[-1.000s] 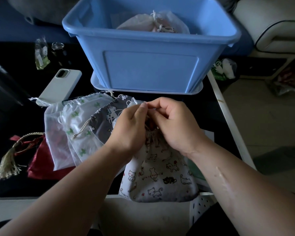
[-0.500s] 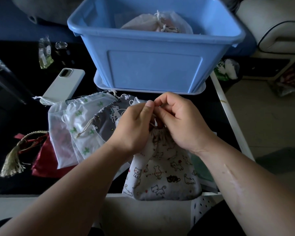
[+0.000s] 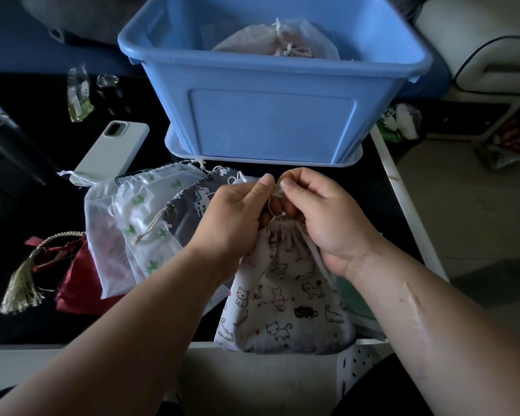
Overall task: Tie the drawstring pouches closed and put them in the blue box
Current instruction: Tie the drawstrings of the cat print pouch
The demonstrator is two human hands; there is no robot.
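Tying the cat-print pouch (image 3: 285, 295) shut, just below the blue box (image 3: 276, 121).
The blue box fills the upper centre, close ahead so a finished pouch drops straight in; one pale pouch (image 3: 270, 43) lies inside. At lower centre the gathered cat-print pouch lies beneath the left hand (image 3: 237, 214) and right hand (image 3: 321, 217), drawn together, each pinching the drawstring (image 3: 275, 190), probably mid-knot, though fingers hide the cord.

From the cat-print pouch (image 3: 285, 295), the tall near wall of the blue box (image 3: 270, 115) blocks 12 o'clock. Its open top has room beside one tied pouch (image 3: 282, 40). Overlapping pouches (image 3: 150, 223) crowd 9 o'clock, and a phone (image 3: 111, 151) lies at 10 o'clock. Bare table (image 3: 382, 199) lies at 2 o'clock.
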